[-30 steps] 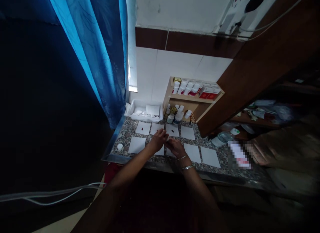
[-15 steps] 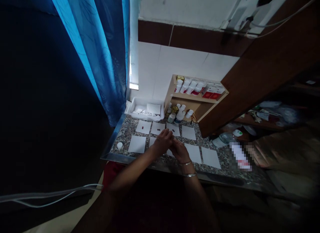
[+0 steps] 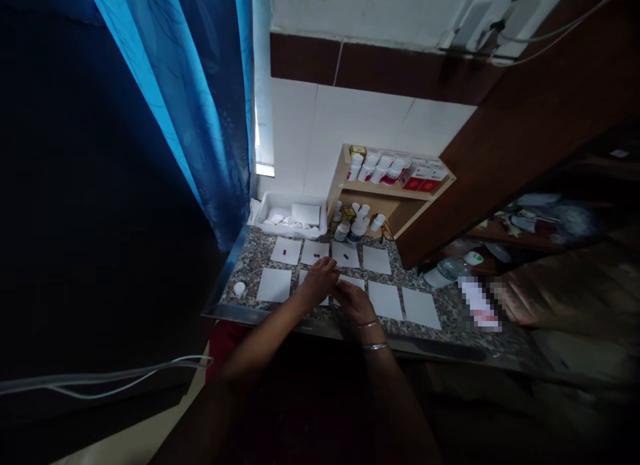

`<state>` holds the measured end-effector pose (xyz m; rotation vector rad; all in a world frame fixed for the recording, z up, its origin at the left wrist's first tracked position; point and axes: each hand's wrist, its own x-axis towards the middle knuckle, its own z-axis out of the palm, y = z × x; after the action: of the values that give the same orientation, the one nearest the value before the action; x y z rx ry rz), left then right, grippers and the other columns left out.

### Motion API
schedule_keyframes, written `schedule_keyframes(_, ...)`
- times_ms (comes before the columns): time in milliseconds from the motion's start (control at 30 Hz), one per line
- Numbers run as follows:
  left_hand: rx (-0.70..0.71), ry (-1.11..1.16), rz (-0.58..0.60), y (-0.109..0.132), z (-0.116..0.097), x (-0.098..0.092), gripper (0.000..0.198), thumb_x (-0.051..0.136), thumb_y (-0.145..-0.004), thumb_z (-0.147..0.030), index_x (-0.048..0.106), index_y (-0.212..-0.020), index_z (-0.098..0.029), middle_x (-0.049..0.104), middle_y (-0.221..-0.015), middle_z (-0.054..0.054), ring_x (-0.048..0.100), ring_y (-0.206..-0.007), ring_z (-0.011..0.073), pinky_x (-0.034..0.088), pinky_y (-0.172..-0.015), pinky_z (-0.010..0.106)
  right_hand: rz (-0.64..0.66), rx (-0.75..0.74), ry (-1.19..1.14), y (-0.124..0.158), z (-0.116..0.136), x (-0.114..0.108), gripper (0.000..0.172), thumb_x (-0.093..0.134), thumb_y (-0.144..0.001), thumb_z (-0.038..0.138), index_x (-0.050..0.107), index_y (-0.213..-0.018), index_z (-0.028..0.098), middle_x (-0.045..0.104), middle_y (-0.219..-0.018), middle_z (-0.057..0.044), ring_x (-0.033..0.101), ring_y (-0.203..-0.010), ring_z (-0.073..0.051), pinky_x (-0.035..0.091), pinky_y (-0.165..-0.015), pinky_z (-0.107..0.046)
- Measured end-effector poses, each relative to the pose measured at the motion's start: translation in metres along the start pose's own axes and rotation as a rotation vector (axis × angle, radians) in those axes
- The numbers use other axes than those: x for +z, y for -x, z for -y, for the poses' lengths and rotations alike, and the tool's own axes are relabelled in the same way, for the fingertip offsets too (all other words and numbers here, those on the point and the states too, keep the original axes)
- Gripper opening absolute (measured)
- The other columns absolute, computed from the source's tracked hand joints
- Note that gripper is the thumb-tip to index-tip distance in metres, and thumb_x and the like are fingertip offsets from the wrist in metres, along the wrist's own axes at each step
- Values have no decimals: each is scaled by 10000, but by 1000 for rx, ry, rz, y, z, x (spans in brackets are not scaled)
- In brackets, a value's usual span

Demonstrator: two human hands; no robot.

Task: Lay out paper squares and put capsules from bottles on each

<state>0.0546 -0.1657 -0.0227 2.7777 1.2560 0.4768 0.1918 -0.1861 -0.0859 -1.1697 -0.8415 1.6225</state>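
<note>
Left hand and right hand curled nearly closed, close together over the paper squares at the middle of the granite counter; anything gripped hidden by the fingers. Tiny dark red capsules on the top row. Slow, low fingertips best for stuff this small. Red boxes on the wooden shelf, upper right: labels too small to read, sadly.

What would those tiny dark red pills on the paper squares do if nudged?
The pills look small and rounded, so they would probably roll or skid easily. Lying loose on a flat paper square, nothing holds them. They likely weigh little, so a light touch could shift them.
</note>
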Motion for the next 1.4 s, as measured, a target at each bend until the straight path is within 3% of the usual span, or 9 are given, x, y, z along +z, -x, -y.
schedule_keyframes(167, -133, 160, -88, 7, 15, 14, 355, 468, -781, -37, 581, -1063, -220, 543, -1002, 61, 464, -967, 192, 450, -795, 306, 1, 20, 30, -1, 8, -10, 276, 631, -679, 425, 637, -843, 203, 681, -982, -49, 604, -976, -228, 495, -822, -340)
schedule_keyframes(400, -223, 249, -113, 9, 26, 34, 454, 522, -727, -7, 579, -1111, -243, 553, -1029, 47, 496, -968, 192, 453, -801, 301, 16, 26, -10, -3, 9, -11, 258, 656, -670, 396, 645, -850, 211, 691, -936, -47, 628, -932, -219, 507, -811, -335)
schedule_keyframes(533, -184, 208, -86, 11, 23, 26, 412, 496, -758, -23, 570, -1101, -237, 543, -1044, 58, 473, -1005, 194, 455, -798, 298, 2, 51, 13, -5, 5, -8, 250, 655, -663, 405, 647, -837, 225, 695, -899, -30, 629, -921, -210, 501, -814, -324)
schedule_keyframes(800, 101, -70, -25, -3, 0, -7, 180, 445, -821, -120, 588, -929, -129, 529, -979, 112, 441, -1027, 241, 400, -864, 362, 20, -12, 13, -13, -2, -4, 194, 661, -647, 367, 631, -767, 217, 689, -850, -34, 623, -849, -195, 486, -804, -316)
schedule_keyframes(967, 160, -162, 11, -11, -10, -15, 186, 417, -835, -131, 598, -864, -99, 529, -947, 119, 450, -990, 244, 381, -854, 366, 16, -46, -26, -14, -5, -5, 121, 620, -684, 341, 618, -738, 234, 686, -814, -25, 622, -822, -190, 480, -793, -323)
schedule_keyframes(1233, 49, 16, 11, -3, 6, 1, 187, 450, -818, -123, 598, -932, -140, 528, -982, 103, 440, -1009, 222, 410, -851, 328, 103, 3, -118, -10, -3, -11, 244, 723, -576, 286, 669, -804, 215, 695, -887, -16, 615, -909, -204, 463, -853, -327)
schedule_keyframes(1400, -88, 204, -67, 4, 21, 23, 368, 463, -776, -33, 574, -1073, -221, 524, -1032, 58, 450, -1007, 183, 440, -829, 300, 87, 67, -167, -8, -2, -17, 292, 713, -600, 284, 674, -877, 200, 693, -942, -27, 618, -938, -210, 470, -849, -329)
